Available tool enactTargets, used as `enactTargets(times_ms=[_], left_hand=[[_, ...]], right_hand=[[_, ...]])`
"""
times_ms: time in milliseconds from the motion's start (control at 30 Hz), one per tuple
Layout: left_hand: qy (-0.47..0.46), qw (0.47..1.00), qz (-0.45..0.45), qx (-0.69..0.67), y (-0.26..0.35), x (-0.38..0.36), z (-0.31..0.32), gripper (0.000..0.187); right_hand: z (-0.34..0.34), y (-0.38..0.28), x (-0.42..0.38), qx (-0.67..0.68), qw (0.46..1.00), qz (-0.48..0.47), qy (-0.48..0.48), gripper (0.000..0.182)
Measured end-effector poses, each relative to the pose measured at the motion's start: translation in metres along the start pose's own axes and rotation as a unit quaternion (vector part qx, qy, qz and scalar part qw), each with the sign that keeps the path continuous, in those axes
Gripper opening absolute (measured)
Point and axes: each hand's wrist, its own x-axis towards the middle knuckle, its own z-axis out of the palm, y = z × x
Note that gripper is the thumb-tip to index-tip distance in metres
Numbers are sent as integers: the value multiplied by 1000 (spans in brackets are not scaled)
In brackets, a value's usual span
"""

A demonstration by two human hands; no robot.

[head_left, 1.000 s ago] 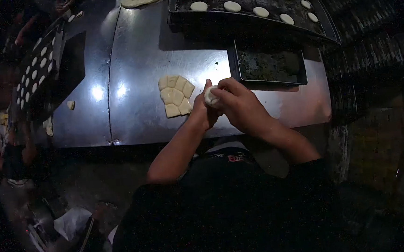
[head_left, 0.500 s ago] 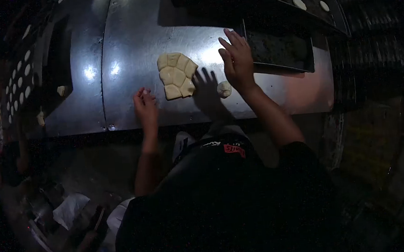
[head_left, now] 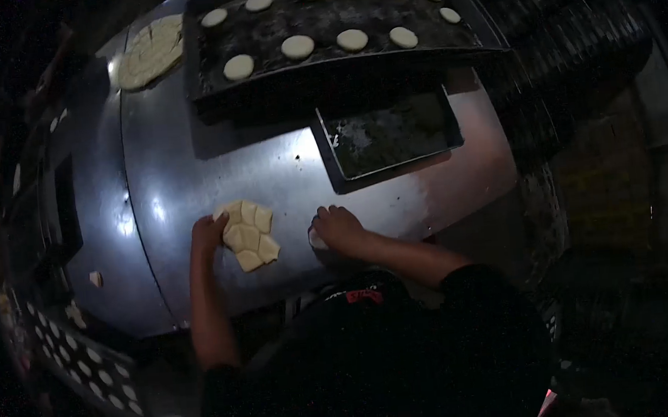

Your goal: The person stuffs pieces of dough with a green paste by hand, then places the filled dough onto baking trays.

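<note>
A flat slab of pale dough (head_left: 249,236), divided into several joined pieces, lies on the metal table. My left hand (head_left: 209,233) is at its upper left edge, fingers closed on the dough there. To the right of the slab, my right hand (head_left: 339,230) is cupped palm down on the table around a small dough ball (head_left: 317,241). Only the ball's left side shows; my curled fingers cover the rest.
Beyond my hands sits a dark rectangular pan (head_left: 395,134). Behind it a large baking tray (head_left: 278,77) holds several flat dough rounds (head_left: 297,47). A big dough sheet (head_left: 151,55) lies at the far left. Another tray of rounds (head_left: 85,361) stands lower left.
My right hand has come down from the air onto the dough ball and curled over it. My left hand has moved to the slab's edge. The camera view has shifted, showing more of the far tray.
</note>
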Motion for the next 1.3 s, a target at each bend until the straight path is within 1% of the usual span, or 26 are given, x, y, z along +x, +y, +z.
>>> enactTargets(times_ms=[67,100,133,200,267,333,367,400,500,533,567,600,633,667,700,733,800,833,933,1033,1100,1167,1200,1233,1267,1300], left_hand=[[130,985,83,80,-29,14,17,45],[127,986,99,40,-23,6,17,42],[124,986,113,-2,-17,-2,17,39],[145,963,109,-201,-30,3,3,31],[265,932,70,-236,-53,3,-28,30],[369,854,77,-359,-114,7,-85,40],[443,801,89,-393,-147,14,-107,43],[453,808,57,-374,-139,-2,-121,45],[501,810,41,-303,-72,-47,-129,49],[539,803,55,-247,-52,-55,-123,49],[540,803,55,-248,-38,-64,-116,49],[456,844,128,-253,-22,-70,-110,48],[366,873,200,-252,-4,-79,-102,48],[363,880,215,-217,25,-90,-80,44],[359,887,227,-180,55,-103,-55,40],[323,890,256,-194,81,-111,-30,38],[201,896,331,-216,105,-114,1,38],[110,897,369,-219,107,-113,12,40],[47,824,512,-239,157,-137,54,39],[122,778,522,-327,175,-160,70,41],[229,686,597,-347,171,-167,80,48],[243,695,616,-279,161,-171,78,51],[255,700,633,-209,157,-172,77,56],[265,719,563,-311,163,-175,85,61],[264,721,560,-311,155,-176,85,61],[244,765,505,-315,145,-171,84,62]], right_hand=[[-5,8,-5,118,992,-43,19,21],[8,19,-4,269,958,-36,-90,24],[-5,33,-2,269,959,-29,-82,24],[-59,61,-3,461,855,-57,-229,31],[-136,103,5,385,915,-32,-121,39],[-210,155,10,260,955,31,142,33],[-243,181,16,205,935,54,284,33],[-269,210,26,85,899,64,424,32],[-296,305,69,-148,773,144,599,27],[-288,323,77,-147,774,145,598,27],[-278,338,86,-77,856,325,394,23],[-274,342,92,0,864,477,160,20],[-276,314,86,-49,892,399,208,18],[-274,271,76,-101,909,314,255,17],[-257,236,69,4,899,213,381,20],[-248,184,63,125,891,99,425,25],[-223,91,57,350,875,-50,331,40],[-218,41,47,485,835,-87,246,46],[-192,-41,34,436,808,-230,323,35],[-200,-72,14,460,755,-208,419,27],[-191,-90,5,407,739,-229,485,24],[-177,-107,6,351,690,-234,589,21],[-170,-111,5,352,691,-231,588,21],[-168,-112,4,380,723,-204,539,22],[-167,-113,3,408,751,-177,489,24],[-167,-112,0,484,766,-140,400,27]])
